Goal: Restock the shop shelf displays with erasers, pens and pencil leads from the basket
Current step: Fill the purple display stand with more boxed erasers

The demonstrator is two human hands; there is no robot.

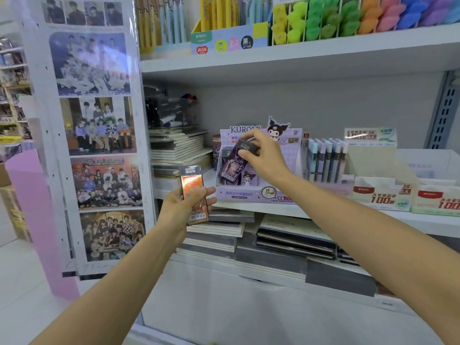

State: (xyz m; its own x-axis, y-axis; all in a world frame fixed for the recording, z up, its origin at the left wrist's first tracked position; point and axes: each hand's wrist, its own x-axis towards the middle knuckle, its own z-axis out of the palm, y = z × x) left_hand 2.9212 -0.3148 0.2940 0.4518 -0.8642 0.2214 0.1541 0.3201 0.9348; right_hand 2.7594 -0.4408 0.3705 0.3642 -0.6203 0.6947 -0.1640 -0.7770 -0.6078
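Purple lead pack is tilting, pinched at its top by the right grip, before the Kuromi box at the shelf front edge; left grip is clasping an orange pack.

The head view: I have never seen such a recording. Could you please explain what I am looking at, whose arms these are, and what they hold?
There is no machine here. A person wears one camera on the head, which looks forward and down, so the two bare arms are the person's own. The left hand holds an orange packet upright. The right hand pinches the top end of a purple packet, which is tilted over the purple Kuromi display box. That box stands on a white shop shelf, beside a row of pastel pens and white boxes marked 100. Stacks of notebooks lie on the level below. No basket shows in this picture.
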